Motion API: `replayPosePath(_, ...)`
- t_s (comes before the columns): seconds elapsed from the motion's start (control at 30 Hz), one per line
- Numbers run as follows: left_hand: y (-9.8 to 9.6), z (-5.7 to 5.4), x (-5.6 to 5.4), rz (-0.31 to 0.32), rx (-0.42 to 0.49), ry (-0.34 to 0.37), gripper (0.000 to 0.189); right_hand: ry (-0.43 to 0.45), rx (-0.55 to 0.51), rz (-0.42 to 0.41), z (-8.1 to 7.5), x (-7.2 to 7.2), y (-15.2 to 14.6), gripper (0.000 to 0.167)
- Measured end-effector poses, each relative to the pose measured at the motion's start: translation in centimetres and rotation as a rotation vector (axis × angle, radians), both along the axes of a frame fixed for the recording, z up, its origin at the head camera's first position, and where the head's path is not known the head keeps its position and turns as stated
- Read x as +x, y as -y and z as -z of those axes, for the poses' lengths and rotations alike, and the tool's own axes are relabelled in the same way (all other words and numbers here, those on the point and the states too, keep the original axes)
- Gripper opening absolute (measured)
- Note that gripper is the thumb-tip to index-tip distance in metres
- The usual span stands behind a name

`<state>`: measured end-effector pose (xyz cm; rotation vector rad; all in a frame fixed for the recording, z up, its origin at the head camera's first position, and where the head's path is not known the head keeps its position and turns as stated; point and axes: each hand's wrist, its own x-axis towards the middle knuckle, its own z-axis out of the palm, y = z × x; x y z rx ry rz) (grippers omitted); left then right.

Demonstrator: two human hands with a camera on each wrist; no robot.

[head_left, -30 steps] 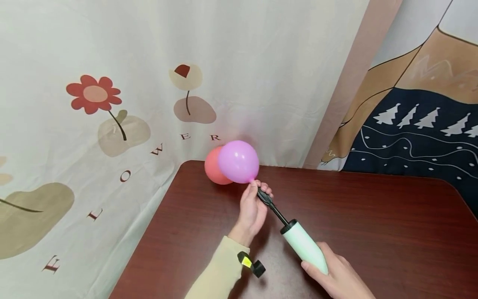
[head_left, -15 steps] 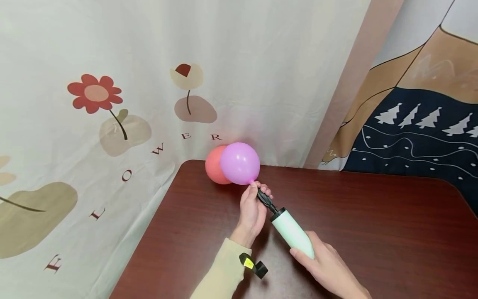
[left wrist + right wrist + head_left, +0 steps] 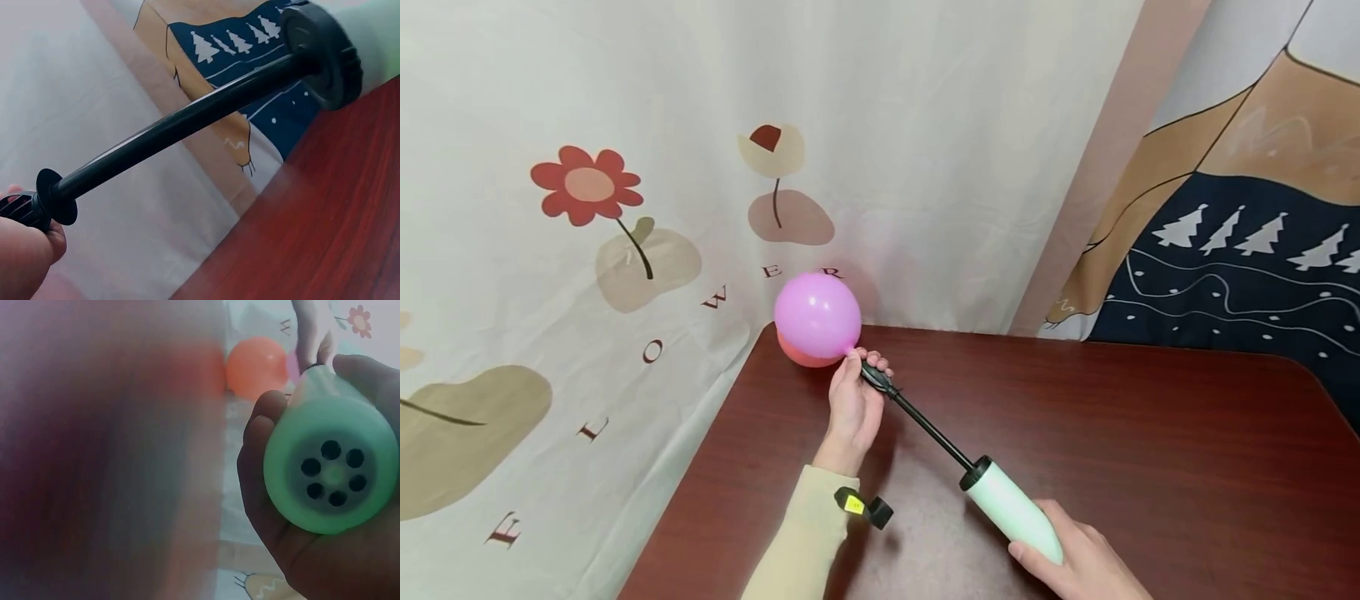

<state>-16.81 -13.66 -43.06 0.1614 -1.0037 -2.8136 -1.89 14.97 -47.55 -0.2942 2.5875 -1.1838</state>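
Note:
My left hand (image 3: 853, 404) pinches the neck of a round pink-purple balloon (image 3: 817, 315) where it sits on the nozzle end of a balloon pump. Its fingers also curl round the pump's black front end (image 3: 876, 377). In the head view my right hand (image 3: 1086, 554) grips the mint-green barrel (image 3: 1015, 512). Between the two hands a long black rod (image 3: 181, 128) stretches out of the barrel's black collar (image 3: 322, 56). The right wrist view shows the barrel's round end with several holes (image 3: 334, 469), the fingers wrapped around it.
An orange-red balloon (image 3: 257, 367) lies on the brown table (image 3: 1112, 433) near its far left corner, mostly hidden behind the pink one in the head view. A pale curtain with flowers (image 3: 925, 167) hangs along the left and back edges. A dark tree-patterned cloth (image 3: 1240, 267) hangs at the right.
The barrel first slid up close to the left hand, then back down to the right, baring the rod. My left hand and the pink balloon have shifted left, now covering most of the red balloon.

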Motion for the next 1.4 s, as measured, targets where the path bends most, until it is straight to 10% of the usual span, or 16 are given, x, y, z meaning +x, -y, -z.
replayPosePath(0.47,-6.4,2.4,3.0,0.171,-0.039,-0.014,0.023,-0.044,0.020,0.105,-1.2,-2.4,3.5,0.055)
replayPosePath(0.77,-5.7,2.0,2.8,0.143,-0.057,-0.004,0.024,0.077,0.001,0.109,-1.0,-2.0,2.8,0.059)
replayPosePath(1.2,-0.6,-0.8,-0.2,-0.016,0.013,-0.019,0.024,0.068,0.016,0.002,-0.5,-0.1,-0.8,0.057)
replayPosePath(1.4,-2.3,0.1,0.6,0.019,-0.004,-0.023,0.025,0.062,0.029,0.012,-0.5,-0.7,0.2,0.057)
